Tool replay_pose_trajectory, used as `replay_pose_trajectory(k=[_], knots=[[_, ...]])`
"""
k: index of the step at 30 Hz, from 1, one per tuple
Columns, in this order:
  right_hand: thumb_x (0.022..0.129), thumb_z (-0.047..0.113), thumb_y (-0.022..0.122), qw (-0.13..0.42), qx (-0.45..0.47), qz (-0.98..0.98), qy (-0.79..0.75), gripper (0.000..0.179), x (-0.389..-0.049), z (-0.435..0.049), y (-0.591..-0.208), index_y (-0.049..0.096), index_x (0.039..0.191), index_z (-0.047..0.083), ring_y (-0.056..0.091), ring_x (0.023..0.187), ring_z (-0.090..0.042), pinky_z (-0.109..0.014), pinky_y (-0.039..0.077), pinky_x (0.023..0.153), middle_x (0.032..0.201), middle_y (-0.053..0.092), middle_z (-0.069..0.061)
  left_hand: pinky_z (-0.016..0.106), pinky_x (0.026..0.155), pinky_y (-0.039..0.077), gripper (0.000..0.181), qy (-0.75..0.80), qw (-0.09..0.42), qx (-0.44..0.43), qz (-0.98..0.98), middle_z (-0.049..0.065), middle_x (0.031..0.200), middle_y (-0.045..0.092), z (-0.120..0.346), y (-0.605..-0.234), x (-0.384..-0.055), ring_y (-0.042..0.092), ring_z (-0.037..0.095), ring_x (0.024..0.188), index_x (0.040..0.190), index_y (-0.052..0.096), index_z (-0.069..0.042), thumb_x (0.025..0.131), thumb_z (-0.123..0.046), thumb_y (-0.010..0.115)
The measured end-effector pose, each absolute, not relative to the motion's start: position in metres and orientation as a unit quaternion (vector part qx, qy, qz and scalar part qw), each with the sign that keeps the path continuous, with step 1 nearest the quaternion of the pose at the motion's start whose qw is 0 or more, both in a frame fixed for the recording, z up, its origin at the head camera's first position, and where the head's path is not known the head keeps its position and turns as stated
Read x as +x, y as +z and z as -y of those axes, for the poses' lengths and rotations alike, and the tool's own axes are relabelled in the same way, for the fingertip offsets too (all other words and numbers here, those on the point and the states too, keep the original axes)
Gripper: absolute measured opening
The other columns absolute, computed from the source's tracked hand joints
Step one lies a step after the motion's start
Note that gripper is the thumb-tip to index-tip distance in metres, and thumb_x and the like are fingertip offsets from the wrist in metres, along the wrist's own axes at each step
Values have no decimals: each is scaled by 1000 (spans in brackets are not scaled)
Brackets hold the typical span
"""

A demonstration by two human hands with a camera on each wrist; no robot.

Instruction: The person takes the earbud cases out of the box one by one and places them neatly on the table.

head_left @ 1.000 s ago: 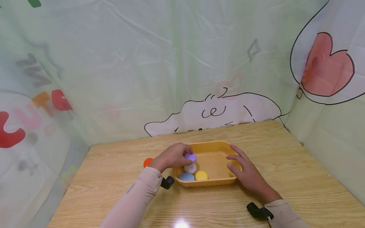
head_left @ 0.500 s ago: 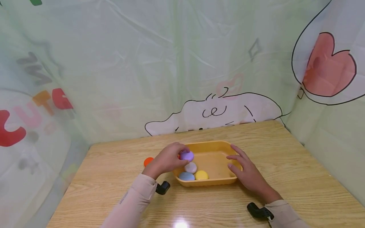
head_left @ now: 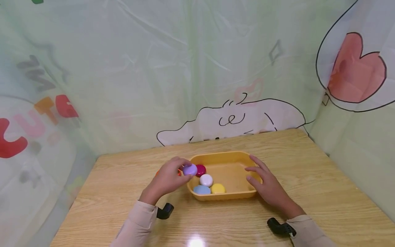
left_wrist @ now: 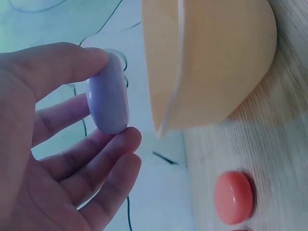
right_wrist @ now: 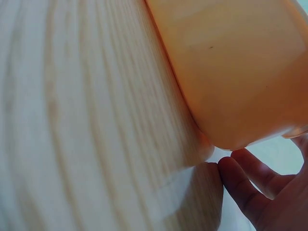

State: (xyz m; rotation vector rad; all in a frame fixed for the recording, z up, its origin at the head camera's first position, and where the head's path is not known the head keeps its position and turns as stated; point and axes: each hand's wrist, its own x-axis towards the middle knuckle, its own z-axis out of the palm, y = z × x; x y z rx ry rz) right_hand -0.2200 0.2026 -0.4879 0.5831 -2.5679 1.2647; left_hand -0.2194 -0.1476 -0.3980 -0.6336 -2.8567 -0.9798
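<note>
A glossy purple rounded disc (head_left: 190, 169) is pinched between the thumb and fingers of my left hand (head_left: 168, 176), at the tray's left rim. In the left wrist view that purple disc (left_wrist: 108, 96) stands on edge, outside the tray wall. The yellow-orange tray (head_left: 228, 197) holds a magenta disc (head_left: 201, 170), a white disc (head_left: 206, 180), a blue disc (head_left: 202, 190) and a yellow disc (head_left: 218, 188). At the tray's right end is my right hand (head_left: 271, 190), its fingers spread and loosely bent by the rim, holding no disc.
On the wooden table (head_left: 123, 206), left of the tray, lies a red-orange disc (left_wrist: 233, 197); part of another reddish piece shows at that view's bottom edge. My left hand mostly covers them in the head view. A printed curtain (head_left: 139, 85) hangs behind the table.
My left hand has moved left from inside the tray to its left rim, carrying the purple disc. The magenta disc has come into sight. My right hand stays put.
</note>
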Motion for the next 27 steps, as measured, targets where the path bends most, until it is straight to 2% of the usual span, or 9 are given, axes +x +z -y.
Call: replay_pose_trajectory(k=[9, 16, 19, 23, 27], knots=[[98, 14, 64, 114, 202, 873, 428, 28, -221, -204, -487, 64, 122, 0, 26, 144, -43, -71, 28, 104, 161, 27, -12, 37, 83, 54, 35, -339, 37, -161, 926, -2, 101, 61, 161, -405, -208, 61, 18, 92, 118, 69, -9, 87, -22, 79], [99, 15, 64, 110, 199, 873, 432, 27, -220, -202, -487, 64, 122, 1, 26, 144, -42, -70, 27, 106, 161, 27, -11, 37, 80, 53, 32, -336, 48, -146, 929, -3, 99, 61, 172, -415, -202, 59, 15, 89, 114, 71, -11, 85, -21, 81], [99, 16, 64, 109, 197, 875, 429, 27, -219, -202, -486, 64, 122, 1, 26, 145, -42, -69, 28, 106, 162, 26, -10, 35, 77, 52, 31, -330, 55, -132, 933, -3, 99, 62, 179, -421, -201, 59, 18, 89, 113, 72, -13, 85, -23, 81], [99, 15, 64, 110, 195, 877, 425, 27, -220, -202, -486, 64, 122, 2, 26, 145, -42, -69, 28, 106, 162, 26, -10, 35, 76, 50, 31, -326, 60, -106, 937, -1, 98, 62, 191, -427, -198, 60, 21, 88, 112, 72, -11, 85, -24, 81], [99, 15, 64, 109, 197, 877, 425, 27, -220, -203, -486, 64, 122, 2, 26, 145, -42, -68, 28, 106, 162, 27, -10, 36, 75, 49, 29, -323, 62, -77, 941, 1, 96, 62, 202, -433, -195, 59, 18, 85, 110, 72, -10, 84, -20, 82]])
